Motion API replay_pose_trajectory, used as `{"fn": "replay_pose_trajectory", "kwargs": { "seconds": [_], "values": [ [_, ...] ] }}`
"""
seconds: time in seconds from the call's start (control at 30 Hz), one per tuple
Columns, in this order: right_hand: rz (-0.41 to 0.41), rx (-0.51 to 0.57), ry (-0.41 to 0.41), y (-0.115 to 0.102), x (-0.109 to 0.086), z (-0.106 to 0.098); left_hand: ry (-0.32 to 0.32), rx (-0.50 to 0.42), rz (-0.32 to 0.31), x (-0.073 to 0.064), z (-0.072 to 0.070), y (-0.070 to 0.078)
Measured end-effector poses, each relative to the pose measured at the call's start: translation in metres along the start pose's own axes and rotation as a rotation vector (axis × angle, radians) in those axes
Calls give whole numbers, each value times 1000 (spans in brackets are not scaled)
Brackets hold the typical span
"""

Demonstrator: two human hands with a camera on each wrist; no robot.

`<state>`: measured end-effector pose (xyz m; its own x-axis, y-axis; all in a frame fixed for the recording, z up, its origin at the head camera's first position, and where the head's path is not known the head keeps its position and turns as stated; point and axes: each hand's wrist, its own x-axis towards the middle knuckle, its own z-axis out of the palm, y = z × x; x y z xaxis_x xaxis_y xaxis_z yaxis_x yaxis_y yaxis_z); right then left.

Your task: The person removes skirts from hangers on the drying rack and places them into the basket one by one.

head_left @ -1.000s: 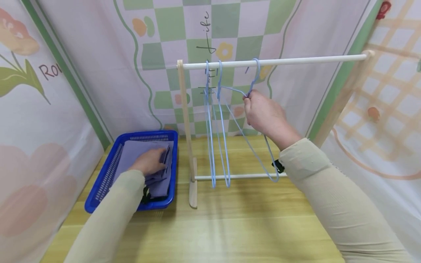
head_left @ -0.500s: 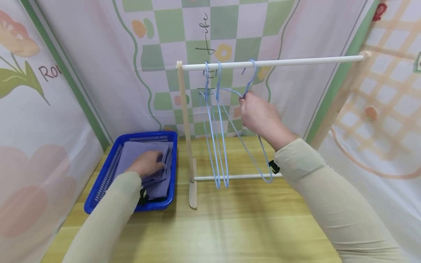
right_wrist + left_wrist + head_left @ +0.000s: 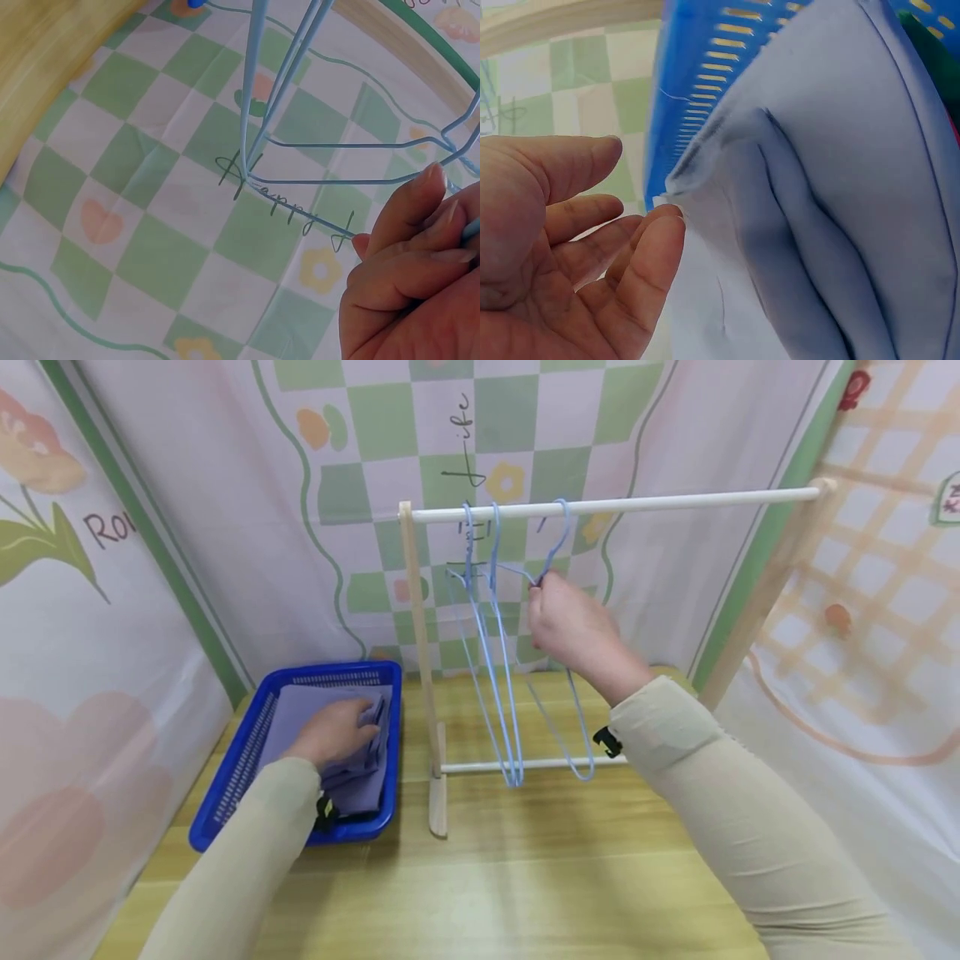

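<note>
My right hand point(image 3: 573, 622) grips a light blue wire hanger point(image 3: 566, 532) at its neck, just below the hook. That hook still loops over the white top rod point(image 3: 690, 502). Left of it hang two more light blue hangers, a middle hanger point(image 3: 495, 547) and a far-left hanger point(image 3: 468, 547), bare of cloth. My left hand point(image 3: 333, 733) is over folded greyish-purple fabric point(image 3: 296, 706) inside a blue basket point(image 3: 330, 670). In the left wrist view its fingers point(image 3: 656, 247) are loosely bent, right at the edge of the fabric folds point(image 3: 825, 232), with nothing between them and the thumb.
A wooden upright point(image 3: 417, 610) with a foot supports the rack's left end, close beside the basket. A lower white bar point(image 3: 476, 767) runs behind the hanger bottoms. Patterned curtains point(image 3: 502, 410) enclose the wooden table point(image 3: 525, 877) at the back and sides.
My right hand has slid the held hanger leftward along the rod, towards the other two, whose lower ends have swung. The left hand has barely moved over the fabric.
</note>
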<state>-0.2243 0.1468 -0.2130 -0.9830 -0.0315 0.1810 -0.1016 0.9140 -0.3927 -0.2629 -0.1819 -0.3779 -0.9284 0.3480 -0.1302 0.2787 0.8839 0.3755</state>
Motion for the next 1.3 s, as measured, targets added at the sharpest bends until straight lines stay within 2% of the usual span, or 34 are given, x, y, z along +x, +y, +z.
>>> {"fn": "replay_pose_trajectory", "kwargs": {
  "seconds": [0.3,0.47,0.57,0.9,1.3],
  "values": [
    [4,74,0,-12,-3,8,57,-28,53,-2,-1,7],
    [-28,115,7,-19,-6,12,76,-74,56,-6,-1,12],
    [-23,141,-17,-23,-9,13,93,-99,62,-10,-2,15],
    [-15,137,-54,-36,-11,16,149,-114,96,-25,-7,27],
    [-6,165,-52,-50,-8,25,183,-113,133,-34,-7,32]
  ]
}}
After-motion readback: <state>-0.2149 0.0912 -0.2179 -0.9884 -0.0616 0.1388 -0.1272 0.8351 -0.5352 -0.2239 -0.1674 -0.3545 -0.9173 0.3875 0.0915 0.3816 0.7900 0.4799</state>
